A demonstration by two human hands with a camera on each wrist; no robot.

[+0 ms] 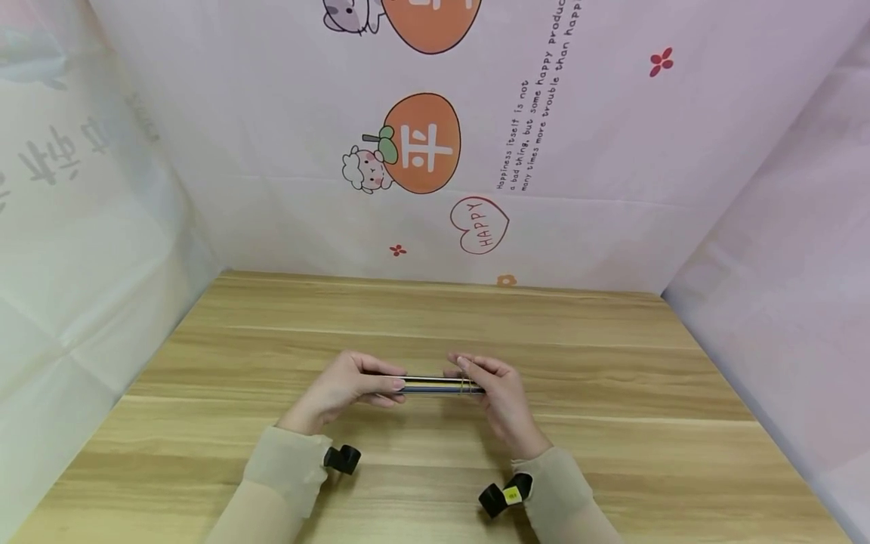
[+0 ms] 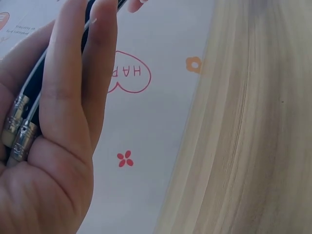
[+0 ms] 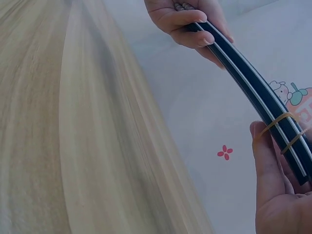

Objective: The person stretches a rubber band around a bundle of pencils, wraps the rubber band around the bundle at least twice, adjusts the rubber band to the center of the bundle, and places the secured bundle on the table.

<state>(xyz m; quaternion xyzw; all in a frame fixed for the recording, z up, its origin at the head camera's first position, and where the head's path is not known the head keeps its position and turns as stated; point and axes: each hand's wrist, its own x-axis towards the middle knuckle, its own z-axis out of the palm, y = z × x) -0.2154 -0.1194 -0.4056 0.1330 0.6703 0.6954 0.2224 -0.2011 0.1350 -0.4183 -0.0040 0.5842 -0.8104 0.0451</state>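
The left hand (image 1: 350, 385) and right hand (image 1: 501, 391) each gripped an end of one pencil bundle (image 1: 435, 384) above the bench (image 1: 435, 317), midway between its side edges. Two rubber-band strands (image 3: 279, 118) circled it; two ferrules (image 2: 23, 139) showed.

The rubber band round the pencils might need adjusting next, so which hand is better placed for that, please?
Probably the right hand: it is beside the rubber band, near one end of the pencils, while the left hand grips the opposite end.

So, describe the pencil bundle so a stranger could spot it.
At the wooden table, find the left hand and right hand. Between them runs the slim pencil bundle, set apart by lengthwise stripes and yellowish elastic near its right end.
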